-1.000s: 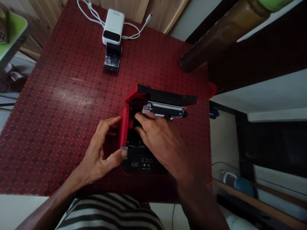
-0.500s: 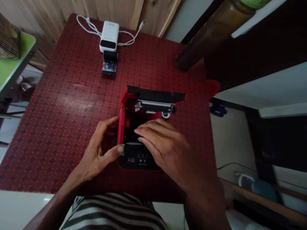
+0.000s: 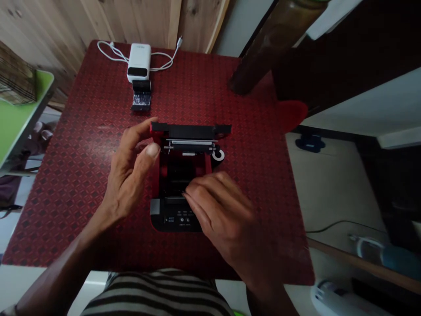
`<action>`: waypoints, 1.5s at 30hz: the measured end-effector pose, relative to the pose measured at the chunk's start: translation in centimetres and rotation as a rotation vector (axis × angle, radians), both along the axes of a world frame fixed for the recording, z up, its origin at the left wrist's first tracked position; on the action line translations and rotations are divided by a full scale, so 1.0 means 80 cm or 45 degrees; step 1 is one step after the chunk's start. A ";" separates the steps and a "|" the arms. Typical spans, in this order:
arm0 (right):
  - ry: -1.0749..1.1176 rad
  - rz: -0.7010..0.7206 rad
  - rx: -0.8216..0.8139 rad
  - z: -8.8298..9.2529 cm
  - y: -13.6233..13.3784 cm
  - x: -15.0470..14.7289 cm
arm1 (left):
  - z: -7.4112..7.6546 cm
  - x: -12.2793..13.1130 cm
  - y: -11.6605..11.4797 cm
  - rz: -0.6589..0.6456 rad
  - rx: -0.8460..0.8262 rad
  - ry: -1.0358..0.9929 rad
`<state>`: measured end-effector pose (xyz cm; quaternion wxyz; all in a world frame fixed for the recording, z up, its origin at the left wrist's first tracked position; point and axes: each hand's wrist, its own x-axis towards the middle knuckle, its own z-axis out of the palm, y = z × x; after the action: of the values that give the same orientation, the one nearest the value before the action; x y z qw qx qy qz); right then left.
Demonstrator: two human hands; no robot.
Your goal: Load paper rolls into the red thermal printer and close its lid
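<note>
Your left hand (image 3: 131, 175) is raised at the centre-left of the frame, its grip wide and empty, with the fingertips just beside the left end of the printer's lid. Your right hand (image 3: 220, 219) sits lower right of centre, its grip loosely curled and holding nothing visible, with the fingertips over the front of the open compartment (image 3: 177, 175). The red-and-black printer (image 3: 174, 221) lies mid-frame on the red patterned tabletop (image 3: 82, 175), its black lid (image 3: 190, 131) swung open toward the top. A white ring (image 3: 218, 154) shows near the lid's right end. At upper centre, a white power bank (image 3: 138, 61) with a white cable (image 3: 112, 52) sits above a black block (image 3: 141, 94).
</note>
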<state>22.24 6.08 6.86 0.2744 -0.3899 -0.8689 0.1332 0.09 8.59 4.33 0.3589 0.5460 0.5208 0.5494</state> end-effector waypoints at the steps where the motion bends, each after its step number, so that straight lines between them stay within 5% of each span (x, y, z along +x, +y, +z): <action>1: -0.008 -0.008 0.026 0.002 -0.002 0.001 | 0.003 0.002 0.003 0.018 0.006 -0.014; 8: -0.051 -0.096 0.224 -0.004 -0.029 0.007 | 0.023 0.006 -0.016 0.074 -0.114 0.078; 15: -0.075 -0.196 0.352 -0.017 -0.053 0.009 | -0.001 0.021 -0.069 0.031 -0.337 -0.101; 20: -0.053 -0.218 0.229 -0.015 -0.049 0.009 | -0.015 0.023 -0.084 -0.026 -0.510 -0.248; 38: 0.095 -0.185 0.076 -0.020 -0.051 0.012 | -0.019 0.014 -0.089 -0.016 -0.550 -0.312; 45: 0.290 -0.390 0.108 -0.032 -0.063 0.030 | -0.021 -0.009 -0.111 -0.120 -0.554 -0.259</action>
<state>24.67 1.05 4.33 0.4040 -0.4881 -0.7676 0.0963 -0.62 -0.29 2.68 0.5438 0.4213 0.5620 0.4592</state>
